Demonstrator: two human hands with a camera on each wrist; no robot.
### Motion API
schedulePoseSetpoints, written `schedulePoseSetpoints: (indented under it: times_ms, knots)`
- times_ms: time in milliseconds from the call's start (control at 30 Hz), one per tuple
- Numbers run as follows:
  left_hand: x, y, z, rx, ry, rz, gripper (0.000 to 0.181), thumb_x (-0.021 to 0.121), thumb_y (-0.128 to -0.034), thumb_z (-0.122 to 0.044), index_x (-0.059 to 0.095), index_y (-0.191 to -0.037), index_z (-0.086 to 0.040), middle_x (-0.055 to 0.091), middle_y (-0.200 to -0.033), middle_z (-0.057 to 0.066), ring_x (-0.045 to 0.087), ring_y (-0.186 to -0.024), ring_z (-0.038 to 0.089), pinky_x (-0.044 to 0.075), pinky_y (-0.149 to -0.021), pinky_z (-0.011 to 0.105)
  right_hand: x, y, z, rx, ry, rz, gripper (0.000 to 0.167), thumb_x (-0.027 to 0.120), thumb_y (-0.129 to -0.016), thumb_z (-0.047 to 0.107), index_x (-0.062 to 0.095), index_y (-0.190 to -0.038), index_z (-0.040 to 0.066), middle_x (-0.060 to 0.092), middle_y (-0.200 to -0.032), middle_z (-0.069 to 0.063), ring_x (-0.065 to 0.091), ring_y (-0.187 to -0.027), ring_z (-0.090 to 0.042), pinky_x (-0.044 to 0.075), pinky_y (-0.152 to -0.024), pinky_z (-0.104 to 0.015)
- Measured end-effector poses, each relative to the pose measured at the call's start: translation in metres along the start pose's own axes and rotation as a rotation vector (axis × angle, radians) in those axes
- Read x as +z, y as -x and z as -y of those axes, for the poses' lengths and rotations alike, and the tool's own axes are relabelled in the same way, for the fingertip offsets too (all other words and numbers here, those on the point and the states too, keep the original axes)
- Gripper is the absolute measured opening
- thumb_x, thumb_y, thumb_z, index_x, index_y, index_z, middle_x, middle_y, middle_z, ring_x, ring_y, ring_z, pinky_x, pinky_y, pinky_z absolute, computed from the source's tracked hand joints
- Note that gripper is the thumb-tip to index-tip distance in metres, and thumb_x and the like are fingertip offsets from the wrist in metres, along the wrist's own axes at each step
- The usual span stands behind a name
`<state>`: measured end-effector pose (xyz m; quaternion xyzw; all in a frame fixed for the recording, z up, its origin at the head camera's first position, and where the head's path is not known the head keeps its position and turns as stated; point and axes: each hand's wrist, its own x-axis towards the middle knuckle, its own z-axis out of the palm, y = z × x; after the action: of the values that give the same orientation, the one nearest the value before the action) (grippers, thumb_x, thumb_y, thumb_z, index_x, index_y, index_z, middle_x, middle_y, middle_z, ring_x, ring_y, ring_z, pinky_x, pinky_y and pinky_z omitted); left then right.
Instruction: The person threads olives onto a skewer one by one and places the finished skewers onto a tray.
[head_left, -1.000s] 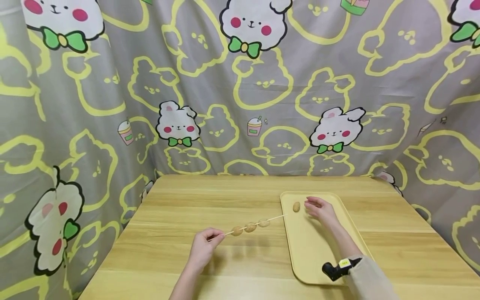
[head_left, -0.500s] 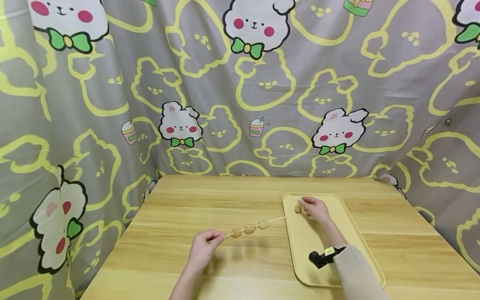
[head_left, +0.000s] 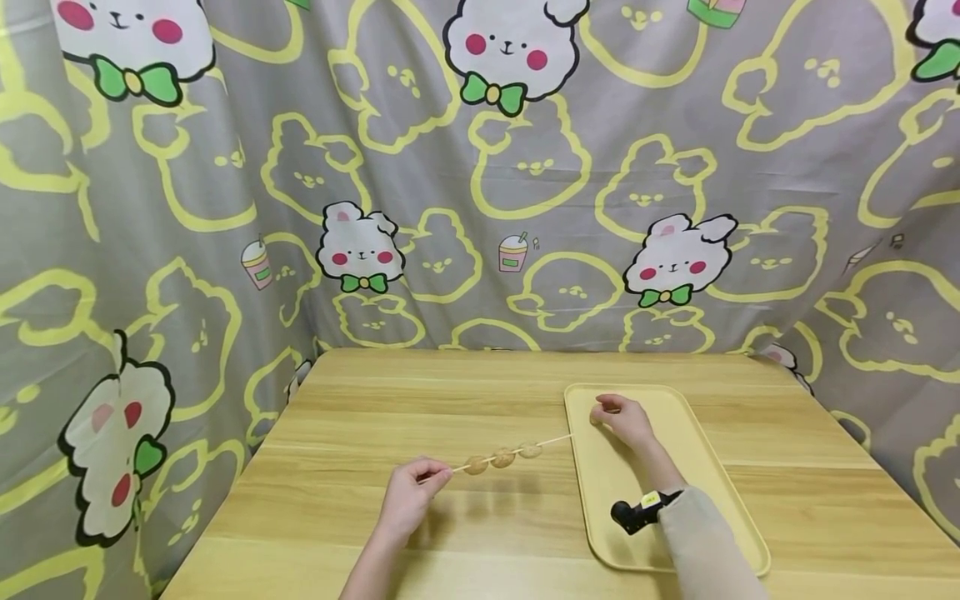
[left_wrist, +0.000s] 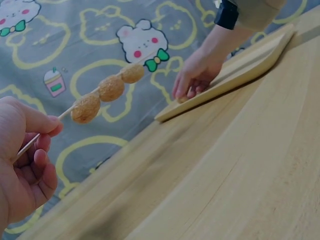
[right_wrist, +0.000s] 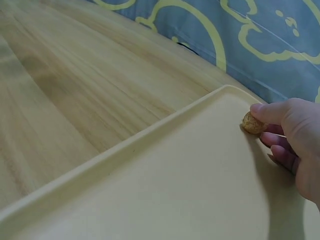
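Note:
My left hand [head_left: 407,498] pinches the lower end of a thin wooden skewer [head_left: 555,439] between thumb and fingers. Threaded along it are three brown, rough-skinned meatballs [left_wrist: 111,88], and the bare tip slants up to the right, near the tray's left edge in the head view. At the far left part of the yellow tray [head_left: 603,492], my right hand [head_left: 628,423] pinches one loose brown meatball [right_wrist: 252,123] between thumb and fingers. In the right wrist view this ball sits low over the tray's surface; whether it touches is unclear.
The tray lies on the right side of a wooden table [head_left: 360,400]. A grey curtain [head_left: 442,183] with printed bunnies and yellow outlines hangs behind and at the sides. A black wrist device [head_left: 637,514] shows on the right wrist.
My right hand has moved left to the loose meatball and now pinches it, its fingers mostly covering it in the head view. The left hand and skewer have stayed nearly still.

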<state>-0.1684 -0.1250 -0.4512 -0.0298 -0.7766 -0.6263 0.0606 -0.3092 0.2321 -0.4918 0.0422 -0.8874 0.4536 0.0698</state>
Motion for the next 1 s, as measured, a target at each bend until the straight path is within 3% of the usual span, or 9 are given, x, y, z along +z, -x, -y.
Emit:
schedulePoseSetpoints:
  times_ms: [300,633,1000]
  knots:
    - [-0.002,-0.001,0.001,0.024,-0.012,-0.007,0.011,0.069,-0.08,-0.003,0.068,-0.084,0.007,0.059,-0.073,0.003,0.046,-0.062,0.008,0.038,-0.055,0.019,-0.002,0.004,-0.003,-0.015,-0.018,-0.011,0.036,0.07,-0.079,0.01,0.06,-0.109,-0.008,0.062,-0.086,-0.01,0.055,-0.078,-0.019,0.043,-0.075,-0.033]
    - [-0.002,-0.003,0.0,-0.009,-0.004,-0.006,0.01,0.068,-0.0797,-0.002,0.068,-0.084,0.007,0.059,-0.075,0.007,0.045,-0.062,0.009,0.037,-0.054,0.019,-0.01,0.01,-0.003,0.047,-0.172,0.003,0.042,0.069,-0.082,0.008,0.053,-0.116,-0.011,0.061,-0.094,-0.015,0.055,-0.077,-0.011,0.047,-0.065,-0.024]
    - [-0.002,-0.004,0.003,-0.004,0.0,-0.006,0.008,0.068,-0.0797,-0.001,0.068,-0.083,0.006,0.06,-0.075,0.008,0.045,-0.061,0.009,0.037,-0.053,0.018,-0.019,0.021,0.003,0.06,-0.286,0.045,0.042,0.068,-0.082,0.004,0.049,-0.114,-0.013,0.058,-0.096,-0.014,0.055,-0.079,-0.008,0.047,-0.069,-0.019]
